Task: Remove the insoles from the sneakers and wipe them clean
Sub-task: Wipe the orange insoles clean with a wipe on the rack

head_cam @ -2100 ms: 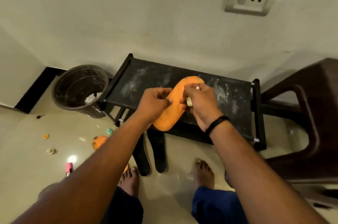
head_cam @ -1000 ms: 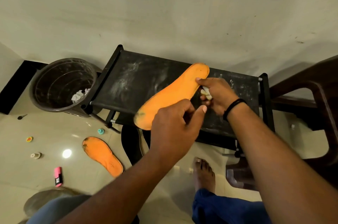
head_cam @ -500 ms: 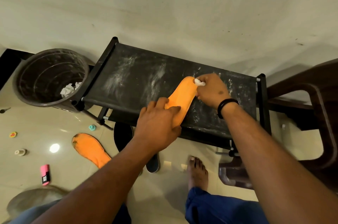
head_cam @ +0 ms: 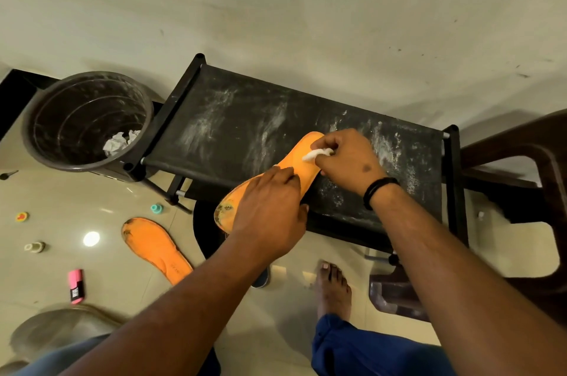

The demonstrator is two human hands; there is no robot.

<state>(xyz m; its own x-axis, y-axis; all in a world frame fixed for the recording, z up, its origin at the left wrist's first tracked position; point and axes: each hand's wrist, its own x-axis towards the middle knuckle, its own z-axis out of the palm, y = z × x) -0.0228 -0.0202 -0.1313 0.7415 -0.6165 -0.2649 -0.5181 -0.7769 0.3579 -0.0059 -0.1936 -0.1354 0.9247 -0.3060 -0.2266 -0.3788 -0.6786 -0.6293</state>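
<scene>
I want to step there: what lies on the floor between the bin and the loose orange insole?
In the head view, a small teal cap sits on the tiles between the bin and the floor insole; otherwise bare floor.

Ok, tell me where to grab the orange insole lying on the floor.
Probably pinch the insole on the floor at its narrow heel end, nearest the person, coming from above with fingers on both long edges. It lies flat on the tiles, stained toe end pointing away, with bare floor around it.
</scene>
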